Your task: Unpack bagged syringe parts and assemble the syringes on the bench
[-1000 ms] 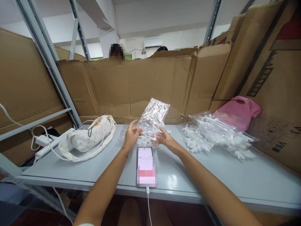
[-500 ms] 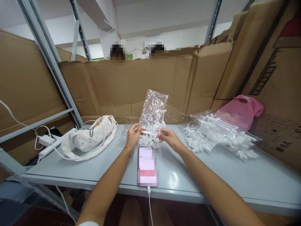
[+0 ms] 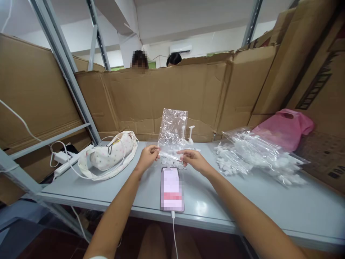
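A clear plastic bag (image 3: 173, 124) stretches between my two hands, its far end standing up toward the cardboard. My left hand (image 3: 147, 158) pinches the bag's near left edge. At the near right edge, the thumb and fingers of my right hand (image 3: 194, 160) are closed on the same bag. Small white plastic pieces (image 3: 172, 164) lie on the table under and just in front of the bag, partly seen through the film. Two upright white stemmed pieces (image 3: 191, 135) show at the bag's right side; whether they are in it I cannot tell.
A lit phone (image 3: 171, 185) on a white cable lies before my hands. Filled clear bags (image 3: 250, 153) and a pink bag (image 3: 285, 129) are on the right. At left sit a patterned pouch (image 3: 113, 153) and a power strip (image 3: 72, 160). A cardboard wall (image 3: 161, 90) stands behind.
My hands have moved slightly apart, the left one leftward. The bag has tipped lower, and the stemmed white pieces now show more clearly at its right. The camera view has shifted a little.
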`<state>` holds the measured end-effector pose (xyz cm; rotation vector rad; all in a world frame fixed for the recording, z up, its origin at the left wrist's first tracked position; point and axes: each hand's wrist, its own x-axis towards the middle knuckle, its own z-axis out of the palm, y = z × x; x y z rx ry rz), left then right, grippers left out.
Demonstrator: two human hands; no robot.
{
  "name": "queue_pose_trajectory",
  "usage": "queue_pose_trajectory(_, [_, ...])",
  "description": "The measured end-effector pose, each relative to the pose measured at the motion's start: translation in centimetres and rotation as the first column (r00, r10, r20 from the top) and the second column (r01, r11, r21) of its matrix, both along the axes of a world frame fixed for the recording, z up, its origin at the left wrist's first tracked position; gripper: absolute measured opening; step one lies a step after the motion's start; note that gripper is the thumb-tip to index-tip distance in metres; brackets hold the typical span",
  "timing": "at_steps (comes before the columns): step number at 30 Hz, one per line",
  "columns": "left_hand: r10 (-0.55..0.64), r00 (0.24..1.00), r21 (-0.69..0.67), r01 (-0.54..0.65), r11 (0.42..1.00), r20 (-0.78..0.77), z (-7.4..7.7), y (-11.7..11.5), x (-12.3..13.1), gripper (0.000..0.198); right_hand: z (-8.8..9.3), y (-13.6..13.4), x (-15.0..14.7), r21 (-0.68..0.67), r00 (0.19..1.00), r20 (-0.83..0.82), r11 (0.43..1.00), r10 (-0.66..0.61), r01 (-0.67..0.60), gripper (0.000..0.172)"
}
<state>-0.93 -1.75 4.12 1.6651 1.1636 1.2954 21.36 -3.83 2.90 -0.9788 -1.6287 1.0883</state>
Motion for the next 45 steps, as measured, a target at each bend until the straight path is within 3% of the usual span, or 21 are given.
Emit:
queue_pose_trajectory(4, [-0.015, 0.996, -0.005, 0.014, 1.000, -0.086, -0.2, -1.2, -1.3, 0.021, 0.1, -0.8, -0.5, -0.068, 0.997, 0.033, 0.996, 0.063, -0.061, 0.032])
queue_pose_trajectory(8, [0.055, 0.997, -0.082, -0.059, 0.995, -0.048, -0.5, -2.1, -3.3, 0.024, 0.0, -1.2, -0.4, -0.095, 0.989, 0.032, 0.985, 0.145, -0.141, 0.037])
queue_pose_trajectory(11, [0.129, 0.992, -0.170, -0.128, 0.977, -0.005, -0.7, -2.8, -5.4, 0.026, 0.0, -1.0, 0.1, -0.066, 0.994, 0.048, 0.993, 0.100, -0.097, 0.036])
queue_pose_trajectory(18, [0.107, 0.992, -0.375, -0.077, 0.924, 0.060, -2.3, -4.1, -9.0, 0.030, -0.5, -0.2, 0.5, -0.036, 0.997, 0.061, 0.998, 0.043, -0.041, 0.031])
queue_pose_trajectory(24, [0.093, 0.993, -0.361, -0.062, 0.930, 0.068, -3.8, -2.9, -8.8, 0.030, -0.7, -0.1, 0.5, -0.038, 0.997, 0.065, 0.999, 0.035, -0.033, 0.030])
queue_pose_trajectory(35, [0.220, 0.975, -0.287, -0.221, 0.932, -0.035, -4.4, 0.3, -7.5, 0.022, -0.9, 0.3, 0.8, -0.063, 0.999, 0.037, 0.998, 0.006, -0.004, 0.031])
queue_pose_trajectory(39, [0.231, 0.963, -0.247, -0.260, 0.934, -0.141, -4.8, 1.0, -7.3, 0.018, -0.9, 0.5, 0.9, -0.063, 0.999, 0.047, 0.998, -0.008, 0.011, 0.030])
queue_pose_trajectory(45, [0.211, 0.942, -0.154, -0.256, 0.954, -0.263, -4.9, 1.1, -7.4, 0.043, -0.9, 0.5, 1.0, -0.070, 0.998, 0.059, 0.997, -0.016, 0.020, 0.028])
